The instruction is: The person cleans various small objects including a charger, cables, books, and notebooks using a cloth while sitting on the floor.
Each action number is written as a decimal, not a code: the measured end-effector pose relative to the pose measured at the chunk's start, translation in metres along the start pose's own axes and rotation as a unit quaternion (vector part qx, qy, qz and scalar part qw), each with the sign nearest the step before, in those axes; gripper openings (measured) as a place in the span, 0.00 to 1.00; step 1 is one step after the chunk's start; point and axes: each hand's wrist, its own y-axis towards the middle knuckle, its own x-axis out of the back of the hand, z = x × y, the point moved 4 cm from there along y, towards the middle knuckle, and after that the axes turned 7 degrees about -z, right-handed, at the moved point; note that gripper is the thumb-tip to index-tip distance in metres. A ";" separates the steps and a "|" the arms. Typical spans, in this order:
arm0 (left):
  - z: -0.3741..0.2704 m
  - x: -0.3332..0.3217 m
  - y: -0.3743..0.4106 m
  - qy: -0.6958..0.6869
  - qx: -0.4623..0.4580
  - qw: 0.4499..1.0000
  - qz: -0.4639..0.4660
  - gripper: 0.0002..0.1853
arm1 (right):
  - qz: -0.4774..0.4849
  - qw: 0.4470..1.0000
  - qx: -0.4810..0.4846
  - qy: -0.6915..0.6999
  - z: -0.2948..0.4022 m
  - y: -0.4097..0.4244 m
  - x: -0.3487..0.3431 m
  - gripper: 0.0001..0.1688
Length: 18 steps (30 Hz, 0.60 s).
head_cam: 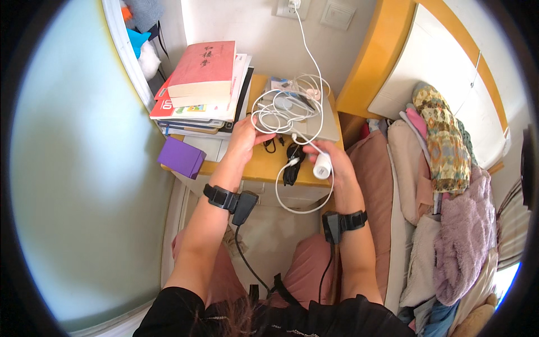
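Note:
Tangled white cables (278, 111) lie over a grey laptop-like slab (330, 126) on a yellow-topped bedside cabinet (257, 168). My left hand (248, 137) touches the left edge of the tangle, its fingers partly under the loops; whether it grips a cable is unclear. In my right hand (337, 162) is a small white cylindrical object (322, 166), with white cable running past the fingers. One cable loop hangs below the cabinet's front edge. Between my hands lies a bundled black cable (292, 162), a white plug (293, 161) resting against it. Another white cable rises to a wall socket (292, 6).
Stacked books and papers (202, 80) stand left of the cables. A purple box (181, 157) sits at the cabinet's front left corner. Beside it is a frosted panel (92, 168). To the right, a bed (370, 168) holds clothes and blankets (459, 236).

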 end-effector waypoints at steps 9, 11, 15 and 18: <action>0.008 0.011 0.026 -0.010 -0.004 1.000 -0.028 0.17 | -0.028 0.995 -0.055 0.084 0.008 0.041 0.058 0.16; 0.007 0.012 0.027 -0.005 -0.007 1.000 -0.021 0.18 | -0.031 0.997 -0.050 0.052 0.017 0.048 0.054 0.17; 0.014 0.018 0.037 -0.037 0.002 0.998 -0.057 0.21 | -0.047 0.998 -0.028 -0.031 0.024 0.042 0.041 0.17; 0.010 0.019 0.036 -0.057 -0.015 0.993 -0.105 0.21 | -0.028 0.999 -0.028 -0.034 0.024 0.030 0.030 0.14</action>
